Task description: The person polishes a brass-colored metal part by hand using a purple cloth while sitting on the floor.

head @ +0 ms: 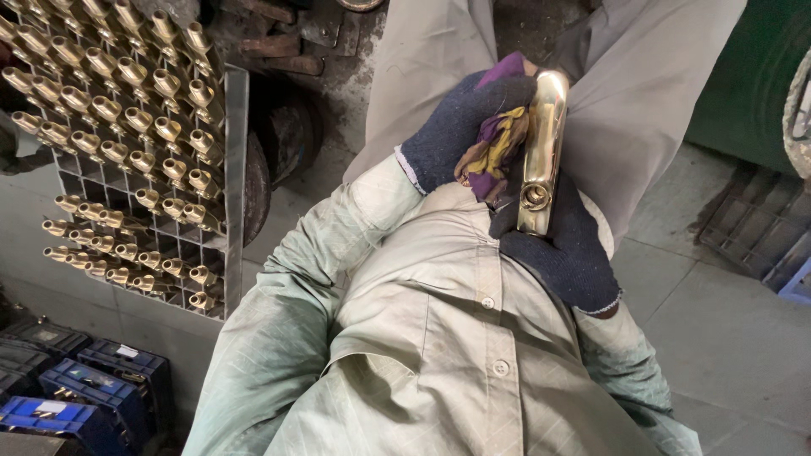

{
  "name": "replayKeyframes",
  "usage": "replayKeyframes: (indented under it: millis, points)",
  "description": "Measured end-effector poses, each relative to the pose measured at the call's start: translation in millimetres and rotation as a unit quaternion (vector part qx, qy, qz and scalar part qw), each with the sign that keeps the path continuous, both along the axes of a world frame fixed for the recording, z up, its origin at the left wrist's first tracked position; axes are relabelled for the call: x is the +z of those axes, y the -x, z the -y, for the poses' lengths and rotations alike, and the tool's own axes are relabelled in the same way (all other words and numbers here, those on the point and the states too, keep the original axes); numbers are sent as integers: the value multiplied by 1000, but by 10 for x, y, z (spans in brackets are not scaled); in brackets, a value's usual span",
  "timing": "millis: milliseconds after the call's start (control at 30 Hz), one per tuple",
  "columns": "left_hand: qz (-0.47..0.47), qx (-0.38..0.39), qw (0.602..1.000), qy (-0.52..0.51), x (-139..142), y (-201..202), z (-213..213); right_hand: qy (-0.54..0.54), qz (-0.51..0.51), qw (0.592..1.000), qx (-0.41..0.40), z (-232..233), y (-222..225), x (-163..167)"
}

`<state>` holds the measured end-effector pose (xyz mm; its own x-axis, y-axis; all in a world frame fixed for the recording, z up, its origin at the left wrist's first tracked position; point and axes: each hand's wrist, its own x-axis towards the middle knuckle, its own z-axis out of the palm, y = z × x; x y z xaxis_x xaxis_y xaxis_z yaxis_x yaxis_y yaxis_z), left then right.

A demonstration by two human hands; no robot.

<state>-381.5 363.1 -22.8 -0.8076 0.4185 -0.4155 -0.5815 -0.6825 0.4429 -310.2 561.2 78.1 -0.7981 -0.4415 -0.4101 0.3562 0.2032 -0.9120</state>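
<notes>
Your floor [726, 338]: grey concrete slabs. On it, blue crates [93, 393] at your left, dark plastic pallet [760, 224] at right.

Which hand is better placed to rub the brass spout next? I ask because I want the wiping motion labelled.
Probably the left hand: it holds the purple and yellow cloth against the side of the brass spout. The right hand grips the spout's lower end, steadying it.

A grid rack [232, 169] at the left holds many rows of brass fittings [127, 110]. Below it, blue plastic crates [84, 397] stand on the grey tiled floor [726, 338]. A green container [760, 76] is at the right.
</notes>
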Motion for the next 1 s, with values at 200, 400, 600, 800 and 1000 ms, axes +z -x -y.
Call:
replayKeyframes:
  millis: [200, 400, 600, 800, 1000]
  points:
    - [37, 4, 999, 0, 79, -1, -8, -1, -14, 1000, 5, 22, 15, 38]
    - [-48, -18, 993, 105, 66, 34, 52, 31, 62, 997, -16, -35, 84, 90]
    - [-188, -15, 938, 291, 409, -116, 230, 127, 74, 980, -131, -263, 211, 87]
    - [-40, 55, 979, 195, 646, -284, 64, -193, -310, 917, -160, -339, 208, -132]
    - [-69, 34, 981, 176, 524, -297, 197, -229, -368, 888, -154, -461, 222, -312]
